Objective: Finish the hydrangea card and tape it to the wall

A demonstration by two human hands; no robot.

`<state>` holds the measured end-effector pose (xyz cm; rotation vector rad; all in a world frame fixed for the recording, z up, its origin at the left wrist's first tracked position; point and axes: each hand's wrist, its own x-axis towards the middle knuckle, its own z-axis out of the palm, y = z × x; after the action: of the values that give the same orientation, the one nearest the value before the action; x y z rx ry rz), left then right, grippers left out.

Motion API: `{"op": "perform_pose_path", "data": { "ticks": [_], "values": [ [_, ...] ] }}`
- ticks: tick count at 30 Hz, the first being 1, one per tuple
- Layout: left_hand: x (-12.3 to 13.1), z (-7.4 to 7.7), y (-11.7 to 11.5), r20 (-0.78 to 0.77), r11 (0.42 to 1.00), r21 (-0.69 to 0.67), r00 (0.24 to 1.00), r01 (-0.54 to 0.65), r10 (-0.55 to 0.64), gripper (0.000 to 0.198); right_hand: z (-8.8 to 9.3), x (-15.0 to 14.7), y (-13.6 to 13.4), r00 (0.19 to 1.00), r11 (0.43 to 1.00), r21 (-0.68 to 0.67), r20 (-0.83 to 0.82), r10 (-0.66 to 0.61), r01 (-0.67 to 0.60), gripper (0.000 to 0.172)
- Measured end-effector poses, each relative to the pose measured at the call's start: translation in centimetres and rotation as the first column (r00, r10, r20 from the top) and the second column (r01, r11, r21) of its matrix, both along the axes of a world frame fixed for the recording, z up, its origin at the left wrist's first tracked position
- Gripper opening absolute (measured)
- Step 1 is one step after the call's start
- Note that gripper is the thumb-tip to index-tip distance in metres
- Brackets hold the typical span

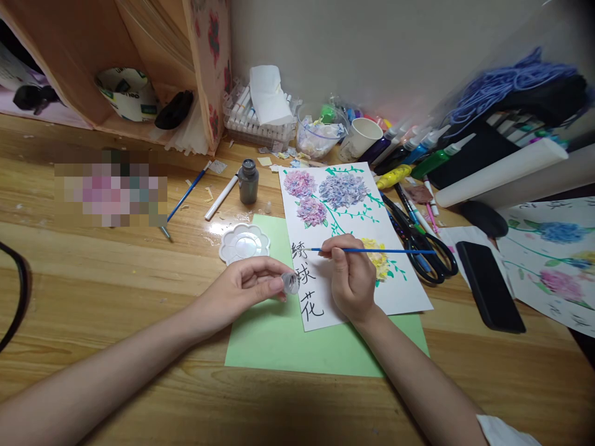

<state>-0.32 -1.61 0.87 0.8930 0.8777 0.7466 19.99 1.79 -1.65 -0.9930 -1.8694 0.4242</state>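
Note:
My left hand (248, 288) pinches a small clear plastic cap (290, 283), its open side facing right, over the left edge of the white paper (404, 298). In my right hand (351, 279) is a thin paintbrush (400, 251) with a blue handle, its tip pointing left at the uppermost black character (299, 250). Three black characters run down the paper's left side. Pink, purple and yellow textured flowers with green stems decorate it. Under the paper lies a light green sheet (279, 347). A white flower-shaped palette (227, 244) sits behind my left hand, near an uncapped dark bottle (248, 184).
Scissors (430, 269) and a black phone (490, 288) lie to the right, beside another flower picture (520, 260). A paper cup (361, 139), scrap bowl (320, 139) and marker box (260, 127) line the wall. Another brush (188, 195) and a white pen (223, 197) lie left.

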Motion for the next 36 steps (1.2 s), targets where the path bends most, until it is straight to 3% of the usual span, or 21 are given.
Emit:
{"op": "perform_pose_path", "data": {
  "ticks": [11,19,25,28,31,36],
  "values": [
    [0.1,0.2,0.0,-0.014,1.0,-0.014,1.0,-0.007,0.007,0.023,0.0,0.0,0.0,1.0,1.0,-0.01,-0.022,0.004,-0.005,0.018],
    [0.1,0.2,-0.1,-0.02,1.0,-0.025,1.0,-0.005,0.005,0.023,0.1,-0.3,0.0,0.964,0.997,-0.043,-0.256,-0.066,0.057,0.021],
    [0.0,0.4,-0.3,-0.022,1.0,0.002,1.0,-0.011,0.011,0.026,1.5,0.8,0.1,0.864,0.976,-0.202,-0.472,-0.174,0.087,0.016],
    [0.0,0.5,-0.3,-0.032,1.0,0.018,0.999,-0.002,0.003,0.028,2.6,2.2,-0.4,0.8,0.948,-0.318,-0.564,-0.207,0.022,0.016],
    [0.1,0.6,-0.3,-0.054,0.999,0.043,0.999,-0.002,0.004,0.029,3.0,3.6,-1.5,0.812,0.915,-0.396,-0.556,-0.177,-0.072,0.015],
    [0.3,0.3,-0.3,-0.072,0.996,0.09,0.997,-0.004,0.011,0.027,2.7,4.2,-3.3,0.837,0.892,-0.413,-0.541,-0.079,-0.183,0.014]
  ]
}}
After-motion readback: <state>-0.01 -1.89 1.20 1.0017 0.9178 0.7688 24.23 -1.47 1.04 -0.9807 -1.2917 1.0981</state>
